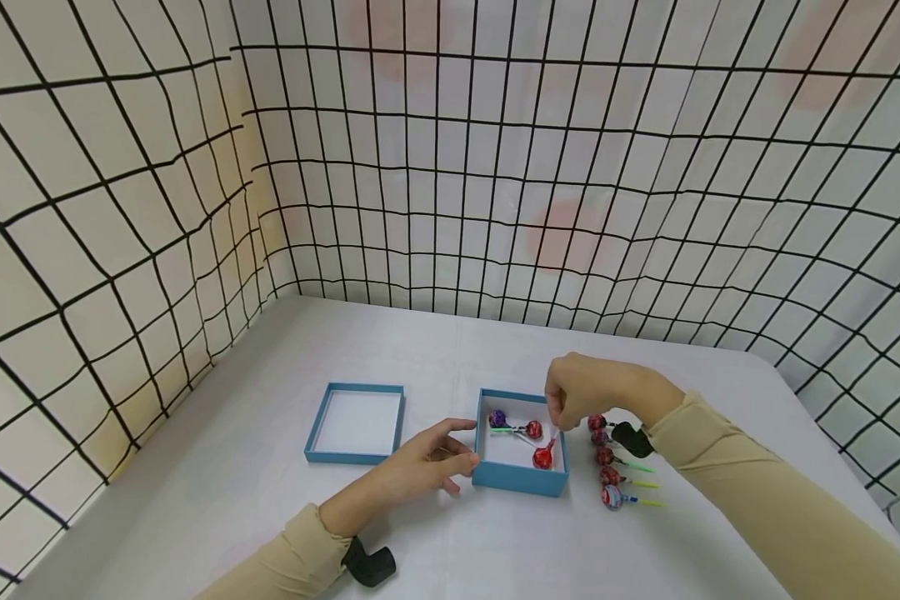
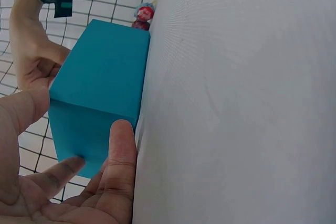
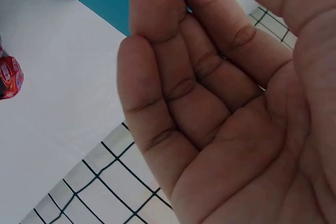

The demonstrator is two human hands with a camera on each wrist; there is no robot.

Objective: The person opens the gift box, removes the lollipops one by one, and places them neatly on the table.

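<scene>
A blue box with a white inside stands on the table. Inside it lie a purple lollipop and a red lollipop. My right hand reaches over the box's right wall and pinches the stick of another red lollipop, whose head hangs low in the near right part. In the right wrist view the fingertips hide that stick. My left hand rests its fingertips against the box's left wall, fingers spread; the left wrist view shows them on the blue side.
A blue-rimmed lid lies, white inside up, to the left of the box. Right of the box several lollipops form a column, partly under my right wrist. A black-lined grid wall encloses the table at the back and sides.
</scene>
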